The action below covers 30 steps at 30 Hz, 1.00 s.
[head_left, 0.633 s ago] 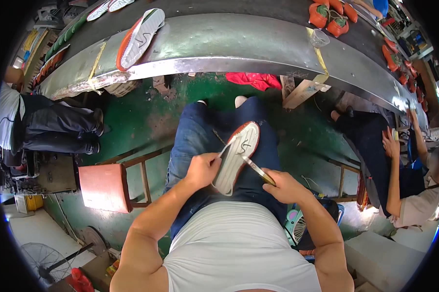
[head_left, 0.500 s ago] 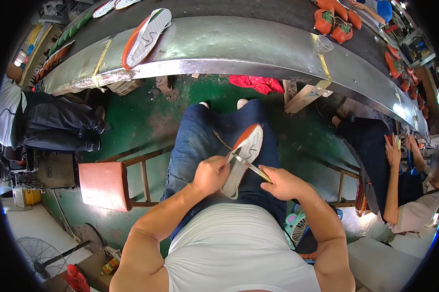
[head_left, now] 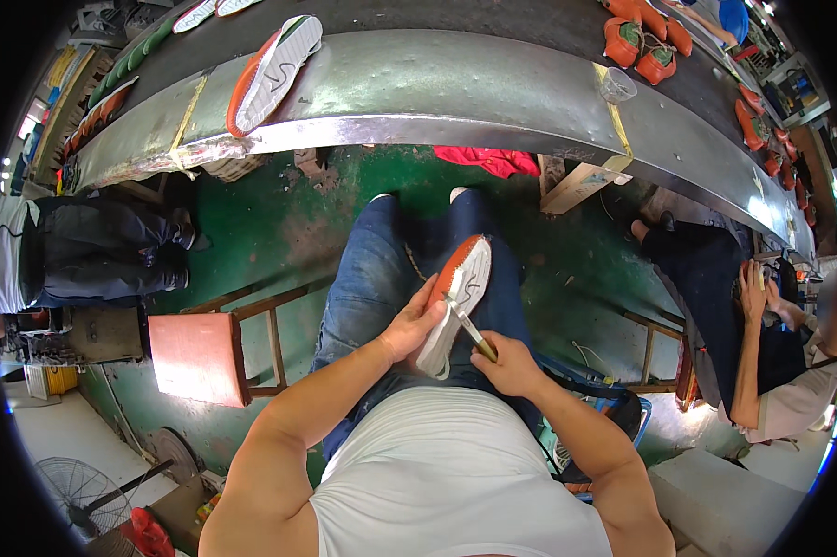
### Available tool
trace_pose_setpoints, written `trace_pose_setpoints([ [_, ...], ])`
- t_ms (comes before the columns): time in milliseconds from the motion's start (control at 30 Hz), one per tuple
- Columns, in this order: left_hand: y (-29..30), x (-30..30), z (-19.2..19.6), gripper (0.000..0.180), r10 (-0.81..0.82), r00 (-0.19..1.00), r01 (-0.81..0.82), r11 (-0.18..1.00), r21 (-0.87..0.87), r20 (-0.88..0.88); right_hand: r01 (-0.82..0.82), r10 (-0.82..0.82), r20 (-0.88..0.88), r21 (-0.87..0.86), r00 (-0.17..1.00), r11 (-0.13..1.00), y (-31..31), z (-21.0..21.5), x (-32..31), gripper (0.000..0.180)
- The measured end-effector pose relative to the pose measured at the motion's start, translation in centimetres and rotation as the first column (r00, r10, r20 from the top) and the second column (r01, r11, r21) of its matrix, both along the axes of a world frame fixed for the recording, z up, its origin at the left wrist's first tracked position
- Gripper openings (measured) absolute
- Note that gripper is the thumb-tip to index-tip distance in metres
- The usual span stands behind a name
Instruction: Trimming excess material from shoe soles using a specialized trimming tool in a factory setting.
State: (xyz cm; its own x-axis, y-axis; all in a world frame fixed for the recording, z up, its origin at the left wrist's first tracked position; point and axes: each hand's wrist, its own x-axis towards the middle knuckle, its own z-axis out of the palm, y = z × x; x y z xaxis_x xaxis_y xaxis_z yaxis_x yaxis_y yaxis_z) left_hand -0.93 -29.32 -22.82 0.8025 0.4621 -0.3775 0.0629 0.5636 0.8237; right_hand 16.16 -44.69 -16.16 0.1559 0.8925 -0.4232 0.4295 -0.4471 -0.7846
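A person in a white top holds an orange-and-white shoe (head_left: 471, 279), sole turned up, over blue jeans (head_left: 358, 278) at the center of the frame. The shoe lies between the two hands, its toe toward the top of the frame and its heel angled down to the left. The left hand (head_left: 415, 327), partly open, grips the shoe's left side with its fingers along the edge; the right hand (head_left: 508, 365), just beyond the shoe's lower right side, is curled around the handle of a metal-bladed tool (head_left: 471, 327). The blade slants up and left across the sole, its tip near the left fingers. A similar shoe (head_left: 272, 79) rests sole-up on the metal worktop (head_left: 409, 79) at upper left, and orange shoes (head_left: 657, 65) sit at upper right near a clear cup (head_left: 618, 85).
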Motion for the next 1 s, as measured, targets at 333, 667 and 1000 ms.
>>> trace_pose_setpoints([
  [333, -0.9, 0.9, -1.4, 0.070, 0.110, 0.934, 0.126, 0.789, 0.601, -0.340, -0.225, 0.248, 0.219, -0.125, 0.944, 0.966, 5.8, 4.8, 4.9, 0.024],
  [667, 0.6, 1.4, 2.6, 0.065, -0.006, 0.917, 0.346, 0.506, 0.790, -0.398, 0.184, -0.315, -0.555, -0.279, 0.770, 0.942, 1.4, -2.5, 0.9, 0.023],
  [1000, 0.4, 2.5, 2.9, 0.053, 0.002, 0.941, 0.286, 0.527, 0.801, -0.337, 0.086, -0.111, -0.252, -0.111, 0.961, 0.990, 3.8, 2.2, 5.8, 0.038],
])
